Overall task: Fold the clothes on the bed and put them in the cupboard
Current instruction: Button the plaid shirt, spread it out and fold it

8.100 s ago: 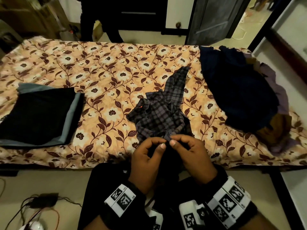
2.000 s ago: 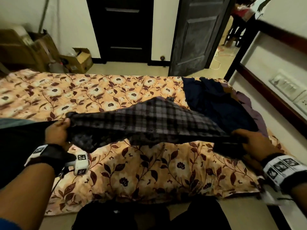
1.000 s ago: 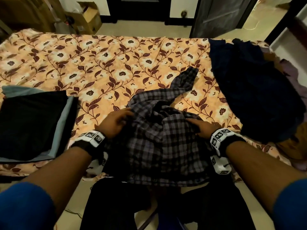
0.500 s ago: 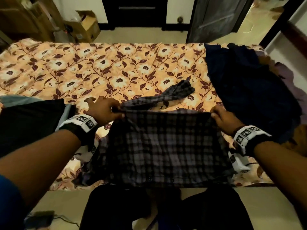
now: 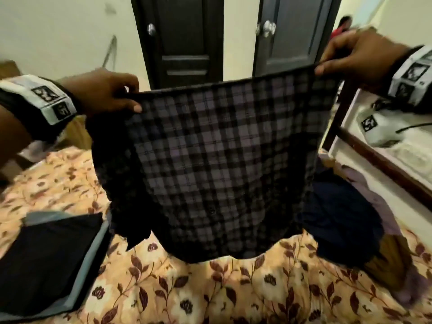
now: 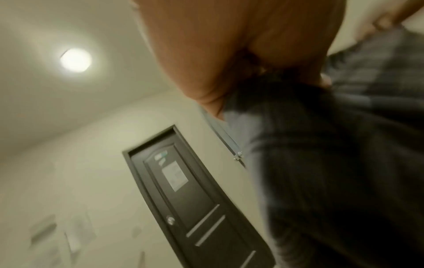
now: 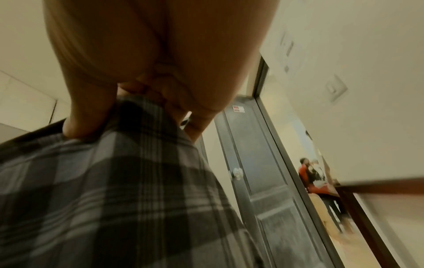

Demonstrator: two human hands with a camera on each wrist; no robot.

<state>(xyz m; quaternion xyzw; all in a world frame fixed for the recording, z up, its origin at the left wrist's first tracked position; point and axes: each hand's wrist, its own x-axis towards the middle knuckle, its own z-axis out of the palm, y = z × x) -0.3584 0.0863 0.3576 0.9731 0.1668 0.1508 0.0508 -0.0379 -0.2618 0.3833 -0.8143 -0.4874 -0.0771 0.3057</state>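
Note:
A grey and black plaid shirt point(image 5: 217, 155) hangs in the air above the flowered bed point(image 5: 210, 288), stretched flat between my hands. My left hand point(image 5: 105, 92) pinches its top left corner. At the top right corner, my right hand point(image 5: 357, 54) pinches the edge a little higher. The left wrist view shows the dark cloth point(image 6: 332, 163) hanging blurred from my left hand point(image 6: 241, 54). Seen from the right wrist, my fingers point(image 7: 84, 119) curl round the plaid edge point(image 7: 103, 190). The shirt's hem hangs just above the bedspread.
A folded dark garment on a grey one point(image 5: 46, 265) lies at the bed's left. A heap of dark blue, purple and brown clothes point(image 5: 346, 218) lies at the right. Two dark doors point(image 5: 187, 38) stand behind the bed. A person in red point(image 7: 307, 174) is beyond the open doorway.
Both hands have lifted the plaid shirt off the bed and now hold it spread in the air. My head has tilted up towards the doors.

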